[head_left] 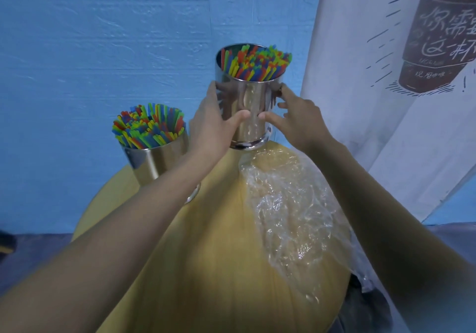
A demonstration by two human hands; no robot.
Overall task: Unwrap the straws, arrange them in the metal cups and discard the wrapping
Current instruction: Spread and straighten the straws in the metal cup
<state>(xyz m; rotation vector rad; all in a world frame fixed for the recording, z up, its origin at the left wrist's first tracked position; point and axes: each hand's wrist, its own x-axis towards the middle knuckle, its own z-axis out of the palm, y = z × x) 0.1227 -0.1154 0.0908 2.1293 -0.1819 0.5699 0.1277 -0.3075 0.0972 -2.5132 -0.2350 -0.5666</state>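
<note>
Around the cup [253, 106] curl left hand [213, 124], right hand [296, 118].

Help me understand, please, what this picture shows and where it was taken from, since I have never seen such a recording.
No machine here: a person works bare-handed, and the one picture comes from a head-worn camera looking down along both forearms. The left hand and right hand grip a shiny cylindrical metal cup full of thin multicoloured plastic straws at the far edge of a round yellow wooden table. A second metal cup, equally full, stands to its left, partly behind the left forearm. Crumpled clear plastic wrapping lies on the table's right side, not yet discarded.
</note>
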